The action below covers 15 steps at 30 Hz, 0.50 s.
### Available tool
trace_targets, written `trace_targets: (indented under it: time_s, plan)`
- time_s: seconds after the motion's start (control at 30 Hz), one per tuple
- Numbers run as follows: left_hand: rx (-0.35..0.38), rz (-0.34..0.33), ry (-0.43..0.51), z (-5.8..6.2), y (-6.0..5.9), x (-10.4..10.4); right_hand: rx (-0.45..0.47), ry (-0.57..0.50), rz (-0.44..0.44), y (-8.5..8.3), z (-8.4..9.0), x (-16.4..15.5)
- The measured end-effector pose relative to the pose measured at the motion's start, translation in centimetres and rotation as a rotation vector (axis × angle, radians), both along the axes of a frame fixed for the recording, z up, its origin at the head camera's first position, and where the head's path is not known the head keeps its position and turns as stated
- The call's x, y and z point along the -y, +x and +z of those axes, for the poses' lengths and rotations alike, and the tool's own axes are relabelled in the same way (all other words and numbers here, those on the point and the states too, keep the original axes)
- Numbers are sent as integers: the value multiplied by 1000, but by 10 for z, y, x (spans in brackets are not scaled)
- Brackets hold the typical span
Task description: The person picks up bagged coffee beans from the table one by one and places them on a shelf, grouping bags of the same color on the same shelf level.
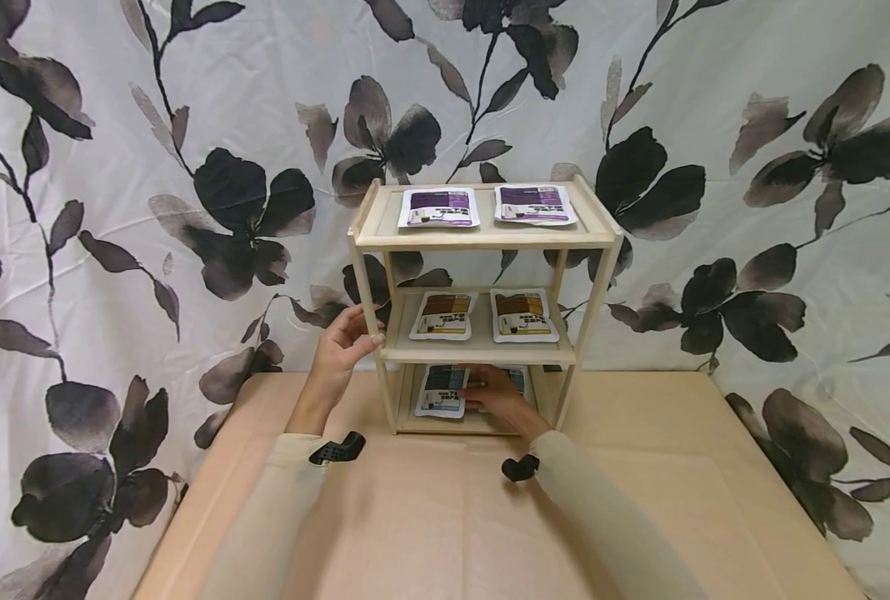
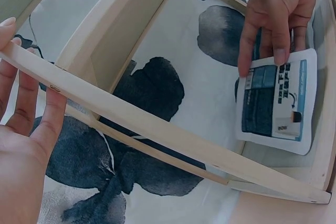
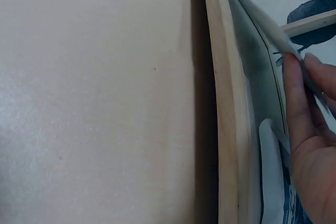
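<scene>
A small three-tier wooden shelf (image 1: 482, 357) stands at the back of the table. My left hand (image 1: 342, 340) holds its left front upright (image 2: 131, 111), thumb on one side and fingers on the other. At the bottom tier, my right hand (image 1: 499, 395) pinches the edge of a white-edged blue pouch (image 1: 442, 393). In the left wrist view that blue pouch (image 2: 275, 100) shows its printed front; the right wrist view has it edge-on, tilted above the tier. Another blue pouch (image 3: 270, 174) lies in the bottom tier, partly hidden behind my right hand in the head view.
Two brown-and-yellow pouches, left (image 1: 442, 317) and right (image 1: 523, 317), lie on the middle tier. Two purple pouches, left (image 1: 439, 208) and right (image 1: 535, 205), lie on top. A floral cloth (image 1: 250, 225) hangs behind the light-brown table (image 1: 415, 517).
</scene>
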State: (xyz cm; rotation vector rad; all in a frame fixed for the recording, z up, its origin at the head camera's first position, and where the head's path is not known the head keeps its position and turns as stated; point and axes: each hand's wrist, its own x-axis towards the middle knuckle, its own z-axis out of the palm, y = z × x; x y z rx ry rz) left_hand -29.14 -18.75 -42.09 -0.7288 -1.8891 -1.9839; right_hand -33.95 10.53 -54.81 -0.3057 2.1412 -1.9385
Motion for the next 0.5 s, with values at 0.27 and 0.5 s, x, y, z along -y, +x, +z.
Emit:
trace_targets:
  time_s: [0.27, 0.5]
  plan:
    - [-6, -1, -8, -1, 0, 0, 0, 98, -48, -4, -4, 5]
    - [-14, -4, -16, -1, 0, 1, -34, 114, -59, 0, 1, 9]
